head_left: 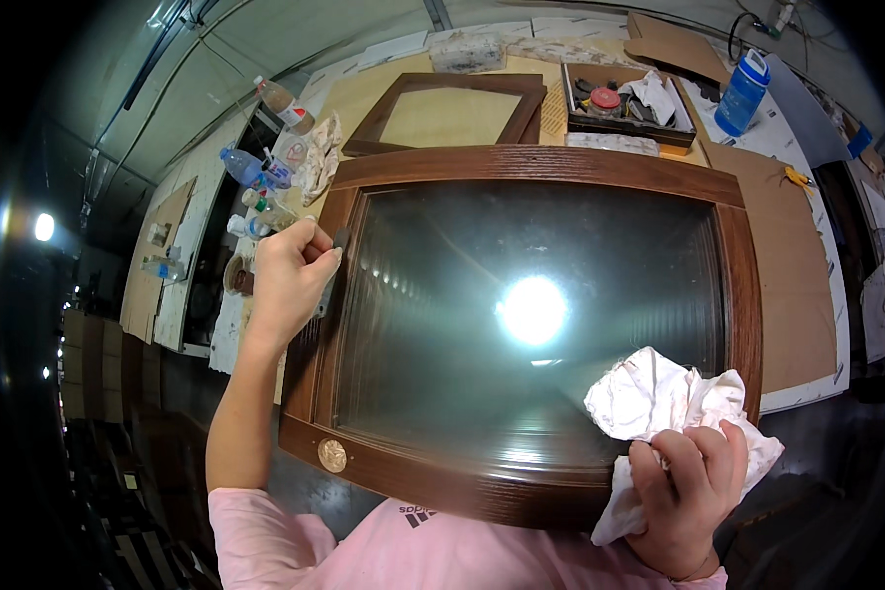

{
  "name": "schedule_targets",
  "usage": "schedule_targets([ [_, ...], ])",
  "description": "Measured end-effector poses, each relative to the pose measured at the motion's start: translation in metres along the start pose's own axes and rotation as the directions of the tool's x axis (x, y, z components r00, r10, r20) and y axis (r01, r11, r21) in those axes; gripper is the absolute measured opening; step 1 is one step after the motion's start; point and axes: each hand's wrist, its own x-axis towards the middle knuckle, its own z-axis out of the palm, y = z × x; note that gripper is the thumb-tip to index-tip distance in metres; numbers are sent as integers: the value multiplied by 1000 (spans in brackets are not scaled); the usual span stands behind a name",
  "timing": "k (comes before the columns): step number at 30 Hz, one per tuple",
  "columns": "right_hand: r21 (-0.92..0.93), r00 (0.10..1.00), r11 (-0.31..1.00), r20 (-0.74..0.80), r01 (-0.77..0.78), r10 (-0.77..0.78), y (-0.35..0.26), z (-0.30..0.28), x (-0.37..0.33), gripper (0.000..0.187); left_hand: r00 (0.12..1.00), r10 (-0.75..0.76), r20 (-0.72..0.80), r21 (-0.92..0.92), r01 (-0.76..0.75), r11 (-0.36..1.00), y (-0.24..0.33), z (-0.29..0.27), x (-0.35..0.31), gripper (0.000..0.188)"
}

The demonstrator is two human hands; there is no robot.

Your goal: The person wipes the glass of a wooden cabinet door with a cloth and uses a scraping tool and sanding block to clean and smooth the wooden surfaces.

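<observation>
A brown wooden cabinet door (560,164) with a ribbed glass panel (442,285) lies tilted in front of me, its near edge close to my body. At its left edge my left hand (290,280) is closed, with a small dark flat piece (341,239) pinched between thumb and fingers; what it is exactly, I cannot make out. My right hand (693,482) grips a crumpled white cloth (649,393) over the lower right corner, and part of the cloth rests across the glass. A round light-coloured disc (332,454) sits on the lower left corner of the wood.
Behind the door lie more brown frames (413,88). An open box (619,126) of tools and rags stands beyond, with a blue water bottle (742,93) to its right. Several plastic bottles (241,167) and a crumpled rag (322,157) line the left side. Cardboard (787,275) covers the right.
</observation>
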Motion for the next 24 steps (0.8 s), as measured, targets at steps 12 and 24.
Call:
schedule_targets([
  [12, 3, 1000, 1000, -2, 1, -1, -1, -1, 1, 33, 996, 10, -90, -112, -20, 993, -8, -6, -4, 10],
  [24, -29, 997, 997, -19, 78, -78, -2, 2, -2, 31, 954, 298, -24, 307, -277, 911, -1, 12, 36, 10],
])
